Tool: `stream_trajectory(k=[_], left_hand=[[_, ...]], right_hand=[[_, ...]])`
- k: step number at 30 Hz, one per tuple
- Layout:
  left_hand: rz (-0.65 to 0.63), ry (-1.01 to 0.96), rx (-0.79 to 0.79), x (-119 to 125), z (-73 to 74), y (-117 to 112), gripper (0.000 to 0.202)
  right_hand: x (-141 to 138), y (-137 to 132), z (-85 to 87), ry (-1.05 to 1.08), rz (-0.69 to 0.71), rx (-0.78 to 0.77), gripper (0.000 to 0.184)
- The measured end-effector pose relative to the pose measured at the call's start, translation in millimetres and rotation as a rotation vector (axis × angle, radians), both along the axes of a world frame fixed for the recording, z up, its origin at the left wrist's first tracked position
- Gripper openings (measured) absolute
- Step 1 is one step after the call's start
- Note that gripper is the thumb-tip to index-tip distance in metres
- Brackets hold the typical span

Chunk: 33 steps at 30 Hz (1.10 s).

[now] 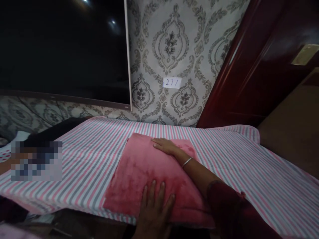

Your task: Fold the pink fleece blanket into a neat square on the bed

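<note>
A folded pink plush cloth (139, 172) lies on a surface covered by a pink, grey and white striped sheet (239, 159). My left hand (153, 207) lies flat on the cloth's near edge, fingers spread and open. My right hand (165, 146) rests flat on the cloth's far edge, fingers stretched out to the left; a thin bangle (186, 162) sits on that wrist and a dark red sleeve (229, 205) covers the arm. Neither hand grips anything.
A patterned wall stands behind, with a paper label reading 277 (171, 82). A dark screen (62, 49) hangs at the left, a dark red wooden door (261, 66) at the right. Another person lies at the far left (37, 159). Brown floor (291, 132) shows at right.
</note>
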State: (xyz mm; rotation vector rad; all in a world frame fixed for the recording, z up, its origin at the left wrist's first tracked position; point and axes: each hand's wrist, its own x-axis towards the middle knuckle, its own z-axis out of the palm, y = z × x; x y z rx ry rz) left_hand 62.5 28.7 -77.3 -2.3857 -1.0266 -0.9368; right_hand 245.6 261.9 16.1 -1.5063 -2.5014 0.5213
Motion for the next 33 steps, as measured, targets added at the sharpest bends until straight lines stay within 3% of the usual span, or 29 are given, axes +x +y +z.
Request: stream_trajectory(k=[4,6,11,14,16,18,21,24,29,33], left_hand=[[0.022,-0.004,0.023,5,-3.1,-2,0.077],[0.011,0.006,0.047,2,2.9,-3,0.077],[0.008,0.089,-0.125,-30,52.9,-2,0.071],[0.119,0.054,-0.149,-54,73.7,4,0.066],[0.18,0.056,-0.129,-62,69.3,9,0.068],[0.22,0.054,-0.11,-65,53.3,13,0.075],[0.254,0.026,-0.087,-61,27.5,13,0.082],[0.256,-0.016,-0.087,-57,17.0,12,0.08],[0.235,-0.063,-0.091,-57,18.0,13,0.074],[0.237,-0.068,-0.109,-58,15.3,15,0.079]], right_hand=[[2,-2,-6.3,0.004,0.019,0.03,0.074],[3,-3,-4.5,-0.001,0.03,0.047,0.072],[-10,-16,19.1,-0.135,-0.084,0.034,0.064],[-37,-39,34.7,-0.155,0.028,0.143,0.06],[-60,-56,38.7,-0.139,0.225,0.18,0.057],[-82,-69,37.2,-0.133,0.411,0.161,0.056],[-103,-67,30.4,-0.145,0.543,0.14,0.06],[-112,-43,24.6,-0.136,0.48,0.13,0.066],[-118,14,15.7,-0.07,0.311,0.017,0.069],[-120,42,6.5,-0.025,0.196,-0.09,0.072]])
